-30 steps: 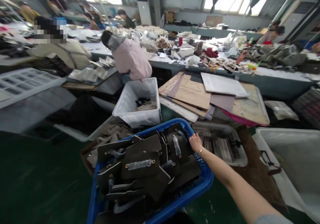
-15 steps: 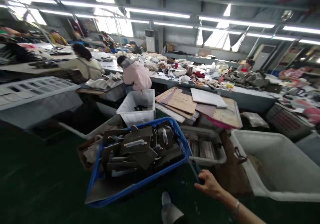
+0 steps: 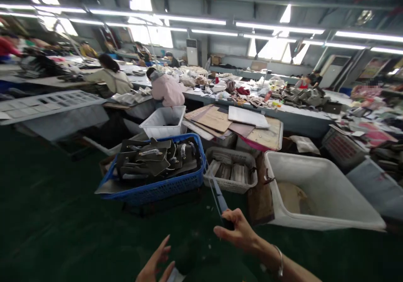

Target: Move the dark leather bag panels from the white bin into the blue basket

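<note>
My right hand (image 3: 237,228) is closed around a blue-grey strap (image 3: 220,196) that runs up to the right end of a blue plastic basket (image 3: 170,185). Dark flat bag panels (image 3: 151,164) fill the basket in a loose heap, several with handles wrapped in clear plastic. My left hand (image 3: 156,262) is at the bottom edge of the view with fingers spread, touching nothing that I can see. It is in front of the basket and apart from the strap.
Right of the blue basket are a grey basket (image 3: 231,184) of stacked pieces and a large white bin (image 3: 330,223). Behind stand a smaller white bin (image 3: 163,131) and stacked boards (image 3: 214,118). Several people sit at long cluttered tables; one wears a pink jacket (image 3: 168,90).
My left hand has come into view at the bottom. My right hand, still on the strap, has shifted left in view. The blue basket appears farther off and smaller.
</note>
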The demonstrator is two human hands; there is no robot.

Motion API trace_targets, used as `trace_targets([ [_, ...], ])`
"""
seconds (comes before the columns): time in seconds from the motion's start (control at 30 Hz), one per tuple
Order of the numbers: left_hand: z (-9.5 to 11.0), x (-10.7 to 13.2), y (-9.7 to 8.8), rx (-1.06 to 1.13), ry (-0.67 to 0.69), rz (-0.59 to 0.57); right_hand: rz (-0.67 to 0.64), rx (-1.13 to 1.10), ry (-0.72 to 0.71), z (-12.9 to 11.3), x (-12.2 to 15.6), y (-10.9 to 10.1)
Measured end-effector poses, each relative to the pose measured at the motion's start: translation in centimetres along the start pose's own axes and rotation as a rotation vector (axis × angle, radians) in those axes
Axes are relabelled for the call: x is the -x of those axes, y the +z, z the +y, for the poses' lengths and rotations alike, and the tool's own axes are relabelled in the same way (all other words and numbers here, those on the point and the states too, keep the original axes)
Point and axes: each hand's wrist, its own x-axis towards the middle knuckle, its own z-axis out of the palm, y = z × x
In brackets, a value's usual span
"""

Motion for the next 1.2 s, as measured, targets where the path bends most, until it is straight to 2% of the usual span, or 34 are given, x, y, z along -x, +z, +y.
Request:
trace_targets([
  [0.1, 9.1, 3.3, 8.7, 0.027, 0.162, 0.041, -0.103, 0.017, -0.069, 2.4, 5.0, -3.9],
  [0.17, 14.7, 5.8, 14.2, 0.086, 0.238, 0.133, -0.161, 0.018, -0.114, 2.8, 8.3, -6.0],
  [0.23, 18.7, 8.3, 19.0, 0.14, 0.29, 0.238, -0.204, 0.005, -0.134, 2.5, 11.3, -8.1],
  [0.3, 21.2, 10.8, 22.8, 0.15, 0.34, 0.327, -0.263, -0.029, -0.154, 2.0, 14.0, -10.0],
  [0.37, 22.4, 13.0, 25.6, 0.108, 0.378, 0.398, -0.33, -0.069, -0.176, 1.6, 16.7, -11.6],
  [0.43, 22.8, 15.3, 27.7, 0.065, 0.372, 0.473, -0.399, -0.106, -0.19, 1.4, 19.5, -12.7],
  [0.6, 23.4, 21.2, 31.4, 0.011, 0.315, 0.686, -0.532, -0.229, -0.223, 2.3, 27.7, -13.5],
  [0.7, 23.7, 25.0, 33.8, -0.087, 0.332, 0.728, -0.583, -0.319, -0.134, 3.9, 32.8, -14.3],
  [0.8, 24.6, 28.7, 37.0, -0.217, 0.323, 0.758, -0.592, -0.37, -0.045, 5.2, 37.1, -15.9],
  [0.93, 26.7, 32.5, 41.3, -0.31, 0.297, 0.886, -0.617, -0.476, -0.031, 6.0, 41.0, -18.9],
  [1.1, 28.4, 35.2, 47.2, -0.409, 0.189, 0.915, -0.71, -0.614, 0.025, 8.8, 44.1, -22.5],
  [1.2, 30.1, 36.6, 51.6, -0.386, 0.1, 0.951, -0.702, -0.617, 0.085, 10.9, 45.2, -25.8],
])
